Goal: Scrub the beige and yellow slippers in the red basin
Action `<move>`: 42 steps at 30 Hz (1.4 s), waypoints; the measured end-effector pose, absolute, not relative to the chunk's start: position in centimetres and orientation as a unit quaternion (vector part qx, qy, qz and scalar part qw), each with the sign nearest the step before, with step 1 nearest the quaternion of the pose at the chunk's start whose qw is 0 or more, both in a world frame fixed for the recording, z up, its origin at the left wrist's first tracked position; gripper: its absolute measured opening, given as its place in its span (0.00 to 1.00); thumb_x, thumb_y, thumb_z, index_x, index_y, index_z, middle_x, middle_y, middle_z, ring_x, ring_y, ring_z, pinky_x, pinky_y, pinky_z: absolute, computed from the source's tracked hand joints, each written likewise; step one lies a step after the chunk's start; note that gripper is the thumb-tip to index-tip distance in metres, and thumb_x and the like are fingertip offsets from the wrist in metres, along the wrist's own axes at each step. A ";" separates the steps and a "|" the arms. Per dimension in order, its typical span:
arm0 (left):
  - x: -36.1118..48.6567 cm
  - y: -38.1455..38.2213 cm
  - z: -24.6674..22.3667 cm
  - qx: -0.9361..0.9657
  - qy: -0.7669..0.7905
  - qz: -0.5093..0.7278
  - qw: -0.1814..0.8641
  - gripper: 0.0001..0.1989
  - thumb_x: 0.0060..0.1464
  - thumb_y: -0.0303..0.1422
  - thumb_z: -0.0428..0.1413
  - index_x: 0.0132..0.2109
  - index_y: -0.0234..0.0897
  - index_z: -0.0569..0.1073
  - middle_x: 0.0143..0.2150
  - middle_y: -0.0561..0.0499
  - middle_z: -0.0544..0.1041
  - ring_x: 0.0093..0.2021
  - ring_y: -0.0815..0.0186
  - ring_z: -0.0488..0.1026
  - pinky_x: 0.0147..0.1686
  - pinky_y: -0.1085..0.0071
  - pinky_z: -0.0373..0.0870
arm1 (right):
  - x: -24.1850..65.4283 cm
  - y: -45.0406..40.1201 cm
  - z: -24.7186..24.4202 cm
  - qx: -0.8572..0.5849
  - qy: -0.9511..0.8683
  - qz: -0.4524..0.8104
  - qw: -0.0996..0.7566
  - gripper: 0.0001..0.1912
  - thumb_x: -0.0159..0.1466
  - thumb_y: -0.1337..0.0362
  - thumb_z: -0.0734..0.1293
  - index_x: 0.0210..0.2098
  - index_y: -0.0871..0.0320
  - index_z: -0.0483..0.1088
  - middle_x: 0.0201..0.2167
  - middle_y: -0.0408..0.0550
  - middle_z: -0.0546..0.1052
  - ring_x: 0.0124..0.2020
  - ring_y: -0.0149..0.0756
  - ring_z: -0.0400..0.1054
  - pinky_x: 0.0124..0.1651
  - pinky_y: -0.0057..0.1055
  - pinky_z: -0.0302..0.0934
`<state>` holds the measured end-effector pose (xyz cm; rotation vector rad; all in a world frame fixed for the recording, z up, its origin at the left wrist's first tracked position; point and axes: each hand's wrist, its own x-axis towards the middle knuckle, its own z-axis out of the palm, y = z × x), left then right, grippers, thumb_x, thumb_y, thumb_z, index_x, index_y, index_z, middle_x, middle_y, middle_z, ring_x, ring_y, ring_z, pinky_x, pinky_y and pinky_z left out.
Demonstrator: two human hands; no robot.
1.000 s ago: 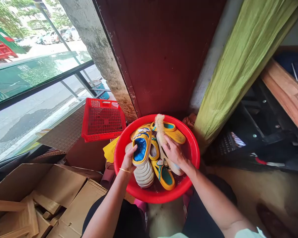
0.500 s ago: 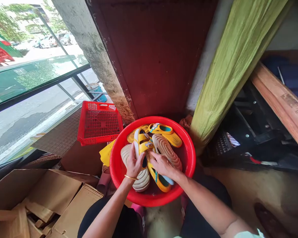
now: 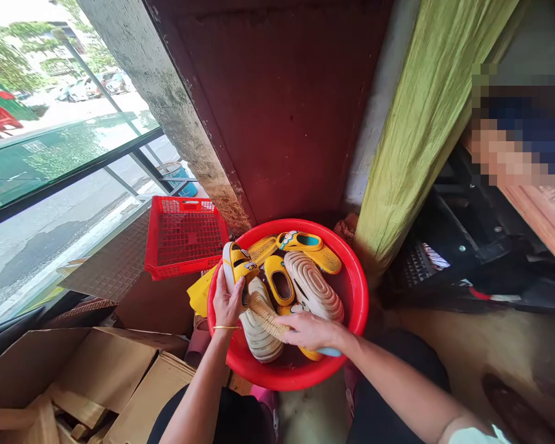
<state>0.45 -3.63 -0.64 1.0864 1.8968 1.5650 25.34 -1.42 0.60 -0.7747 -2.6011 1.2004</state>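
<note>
My left hand (image 3: 228, 301) is closed around a yellow and white children's shoe (image 3: 235, 266) with cut-outs on top, tilted up at the left side of a red basin (image 3: 358, 308). My right hand (image 3: 312, 330) grips a scrubbing brush (image 3: 271, 322); its pale bristles reach toward the held shoe, and a light blue handle end shows behind the hand. Several other yellow shoes lie in the basin. One pale ridged sole (image 3: 315, 287) faces up at the right, and another sole (image 3: 261, 342) sits under the brush. A yellow shoe (image 3: 279, 280) stands between them.
Left of the basin are a red plastic crate (image 3: 187, 240), a yellow piece (image 3: 198, 293) and an open cardboard box (image 3: 115, 364) with wood pieces. A dark red door (image 3: 277, 111) stands behind, a green curtain (image 3: 393, 148) to the right. My knees flank the basin.
My left hand has moved left with the shoe, away from the basin's middle. The brush has come into clearer view as my right hand shifted slightly down and right.
</note>
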 end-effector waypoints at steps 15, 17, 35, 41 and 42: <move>0.0 -4.1 -3.5 0.509 0.743 0.430 0.059 0.24 0.57 0.37 0.56 0.60 0.37 0.72 0.63 0.35 0.72 0.66 0.44 0.65 0.68 0.47 0.55 | 33.7 5.3 1.5 -0.411 -0.865 0.287 -0.013 0.29 0.68 0.63 0.60 0.68 0.49 0.66 0.58 0.53 0.78 0.54 0.47 0.75 0.54 0.37 0.65; 2.6 -4.0 -3.4 0.558 0.708 0.416 0.121 0.18 0.60 0.37 0.55 0.55 0.42 0.76 0.56 0.39 0.78 0.59 0.48 0.72 0.65 0.51 0.62 | 33.9 5.8 1.8 -0.432 -0.862 0.264 -0.004 0.30 0.68 0.65 0.60 0.70 0.51 0.63 0.54 0.54 0.80 0.53 0.46 0.75 0.53 0.35 0.64; 8.6 -0.4 -7.1 0.604 0.763 0.115 0.198 0.21 0.55 0.48 0.62 0.48 0.38 0.72 0.47 0.40 0.80 0.48 0.52 0.78 0.46 0.65 0.70 | 29.4 5.1 -1.7 -0.414 -0.884 0.215 0.015 0.30 0.70 0.62 0.57 0.71 0.51 0.61 0.54 0.56 0.79 0.52 0.48 0.75 0.54 0.41 0.66; 6.6 -1.4 -3.9 0.569 0.750 0.287 0.177 0.22 0.58 0.55 0.56 0.44 0.39 0.71 0.31 0.49 0.77 0.34 0.60 0.76 0.32 0.70 0.62 | 29.0 6.5 -3.7 -0.399 -0.862 0.260 0.174 0.29 0.69 0.61 0.57 0.69 0.54 0.63 0.62 0.56 0.74 0.62 0.48 0.69 0.62 0.44 0.64; 6.3 -1.9 -3.2 0.565 0.743 0.309 0.183 0.23 0.59 0.56 0.55 0.42 0.39 0.71 0.28 0.51 0.75 0.31 0.62 0.74 0.30 0.70 0.61 | 28.8 6.5 -3.8 -0.401 -0.850 0.274 0.205 0.29 0.69 0.61 0.57 0.69 0.55 0.63 0.63 0.56 0.73 0.62 0.48 0.69 0.62 0.43 0.64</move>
